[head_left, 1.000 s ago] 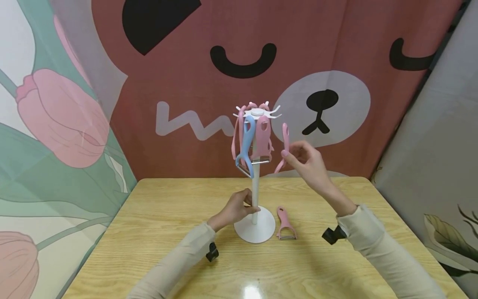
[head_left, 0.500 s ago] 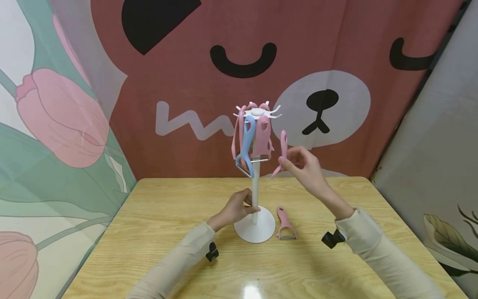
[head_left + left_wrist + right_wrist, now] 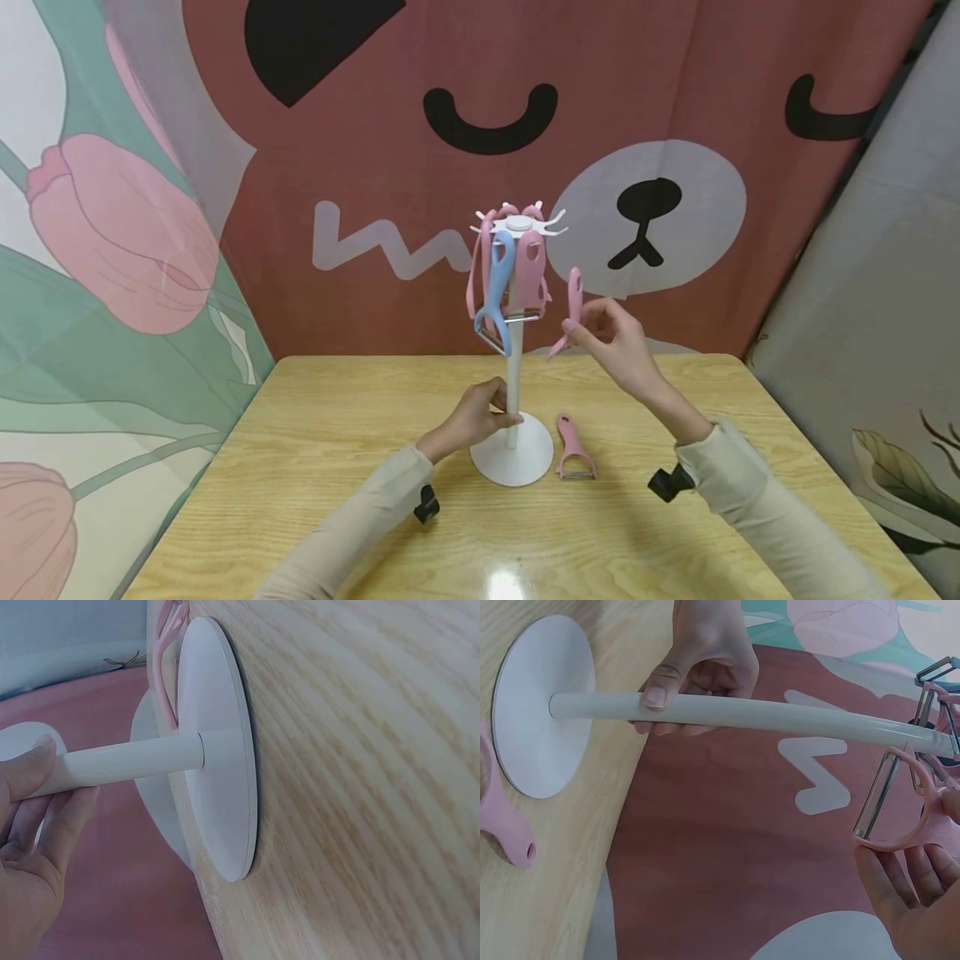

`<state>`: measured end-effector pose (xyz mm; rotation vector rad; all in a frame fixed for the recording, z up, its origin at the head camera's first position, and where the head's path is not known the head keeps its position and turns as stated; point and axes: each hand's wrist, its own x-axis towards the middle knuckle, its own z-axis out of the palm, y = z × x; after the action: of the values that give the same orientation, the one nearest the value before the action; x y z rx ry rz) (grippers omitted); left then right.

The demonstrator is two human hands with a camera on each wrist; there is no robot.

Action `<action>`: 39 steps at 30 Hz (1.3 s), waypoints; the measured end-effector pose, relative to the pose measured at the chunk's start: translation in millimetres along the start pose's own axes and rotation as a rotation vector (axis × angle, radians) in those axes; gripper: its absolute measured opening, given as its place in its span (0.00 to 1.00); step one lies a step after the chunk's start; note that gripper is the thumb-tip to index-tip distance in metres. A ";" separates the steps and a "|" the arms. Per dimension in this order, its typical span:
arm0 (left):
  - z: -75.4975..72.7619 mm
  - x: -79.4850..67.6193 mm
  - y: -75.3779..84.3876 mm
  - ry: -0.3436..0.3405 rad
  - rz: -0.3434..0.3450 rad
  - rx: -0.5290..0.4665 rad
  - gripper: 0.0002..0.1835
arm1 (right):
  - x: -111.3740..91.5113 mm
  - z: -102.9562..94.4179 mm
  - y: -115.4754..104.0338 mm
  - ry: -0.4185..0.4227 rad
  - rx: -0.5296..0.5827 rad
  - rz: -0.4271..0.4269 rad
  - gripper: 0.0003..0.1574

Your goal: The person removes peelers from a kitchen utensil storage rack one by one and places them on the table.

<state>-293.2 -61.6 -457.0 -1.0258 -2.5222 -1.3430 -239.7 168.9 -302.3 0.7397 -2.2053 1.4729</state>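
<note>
- Left hand (image 3: 476, 412) grips the white rack (image 3: 513, 379) low on its post.
- Right hand (image 3: 621, 343), higher, pinches a pink Y-peeler (image 3: 575, 293).
- Above the left hand hangs a blue Y-peeler (image 3: 497, 287).
- Below the right hand lies another pink peeler (image 3: 567, 433).

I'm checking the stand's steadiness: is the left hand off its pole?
No, the left hand grips the white pole above the round base.
</note>
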 end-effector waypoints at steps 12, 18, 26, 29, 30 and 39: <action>0.0 -0.1 -0.5 -0.004 0.011 0.004 0.14 | -7.3 -2.3 8.9 0.009 -0.022 0.043 0.12; 0.1 0.4 0.0 -0.004 0.005 0.010 0.15 | -9.2 -3.5 12.4 -0.005 -0.008 0.038 0.12; -0.7 -0.4 0.3 -0.011 -0.002 0.003 0.14 | -11.0 -4.6 22.1 -0.008 -0.042 0.054 0.13; -0.6 -0.5 0.1 -0.008 0.003 0.005 0.14 | -10.9 -4.5 39.6 0.001 -0.057 0.056 0.13; -0.4 -0.4 -0.2 -0.008 0.004 0.007 0.14 | -11.0 -4.5 45.8 0.004 -0.065 0.054 0.13; -0.1 -0.5 0.0 -0.007 -0.001 0.014 0.14 | -16.1 -3.8 66.0 0.001 -0.113 0.056 0.14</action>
<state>-292.8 -62.0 -457.1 -1.0291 -2.5335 -1.3222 -267.6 196.2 -358.0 0.6442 -2.3043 1.3608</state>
